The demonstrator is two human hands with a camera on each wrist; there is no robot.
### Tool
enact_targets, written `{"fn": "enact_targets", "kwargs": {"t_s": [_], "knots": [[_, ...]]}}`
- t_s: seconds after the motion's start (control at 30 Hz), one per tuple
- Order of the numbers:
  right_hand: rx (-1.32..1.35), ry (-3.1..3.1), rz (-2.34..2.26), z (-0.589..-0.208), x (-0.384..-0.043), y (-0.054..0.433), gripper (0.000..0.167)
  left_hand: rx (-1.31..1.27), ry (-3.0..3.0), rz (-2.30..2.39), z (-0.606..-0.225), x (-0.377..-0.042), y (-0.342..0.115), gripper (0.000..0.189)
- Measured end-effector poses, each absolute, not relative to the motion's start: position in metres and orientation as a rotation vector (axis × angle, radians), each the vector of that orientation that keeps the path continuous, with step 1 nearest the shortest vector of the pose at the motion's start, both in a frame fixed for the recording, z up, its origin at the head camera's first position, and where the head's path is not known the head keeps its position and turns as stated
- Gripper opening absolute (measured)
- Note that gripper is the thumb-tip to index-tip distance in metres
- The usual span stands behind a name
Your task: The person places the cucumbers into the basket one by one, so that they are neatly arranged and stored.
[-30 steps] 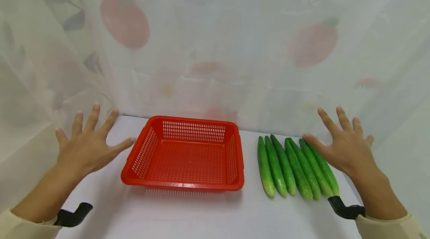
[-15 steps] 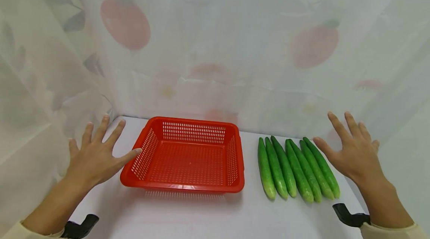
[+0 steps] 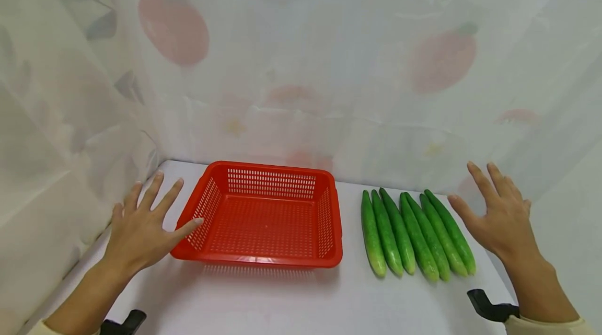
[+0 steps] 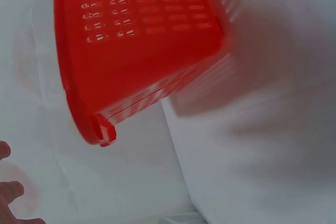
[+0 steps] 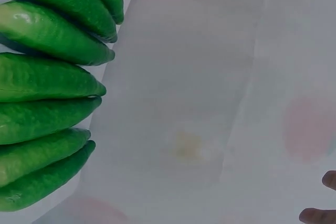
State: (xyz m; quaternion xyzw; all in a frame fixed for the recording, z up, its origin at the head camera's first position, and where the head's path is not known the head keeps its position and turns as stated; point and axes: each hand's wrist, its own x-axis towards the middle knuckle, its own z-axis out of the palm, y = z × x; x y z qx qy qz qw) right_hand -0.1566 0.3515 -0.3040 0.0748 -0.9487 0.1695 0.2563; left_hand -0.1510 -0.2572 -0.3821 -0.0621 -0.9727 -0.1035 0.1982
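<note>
My left hand point(image 3: 143, 233) is spread at the left of a red plastic basket point(image 3: 256, 261), its thumb overlapping the basket's left rim in the head view; whether they touch I cannot tell. The basket has slotted walls and nothing inside. On the right, several green cucumbers point(image 3: 414, 235) lie side by side, roughly parallel. Just right of them my right hand point(image 3: 500, 220) hovers with fingers apart, holding nothing. The left wrist view shows the basket's corner point(image 4: 142, 51) and a few fingertips at the edge. In the right wrist view the cucumbers point(image 5: 47, 80) fill the left side.
A white table point(image 3: 291, 303) carries the basket and cucumbers. Behind it hangs a pale curtain point(image 3: 301, 53) with faded fruit prints, which also runs down the left side. A black wrist mount point(image 3: 491, 306) sits below my right hand.
My left hand has shifted right and down, toward the basket. My right hand has moved a little right and down, away from the cucumbers. The basket and cucumbers stay in place.
</note>
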Motion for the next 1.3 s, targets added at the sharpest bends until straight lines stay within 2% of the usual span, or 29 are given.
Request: {"fn": "enact_targets", "kwargs": {"t_s": [0.53, 1.3], "knots": [[0.196, -2.500, 0.578, -0.331, -0.155, 0.366, 0.069, -0.275, -2.635, -0.512, -0.422, -0.150, -0.254, 0.084], [0.146, -2.435, 0.715, -0.372, -0.157, 0.392, 0.062, -0.320, -2.596, -0.747, -0.457, -0.149, -0.253, 0.066]]}}
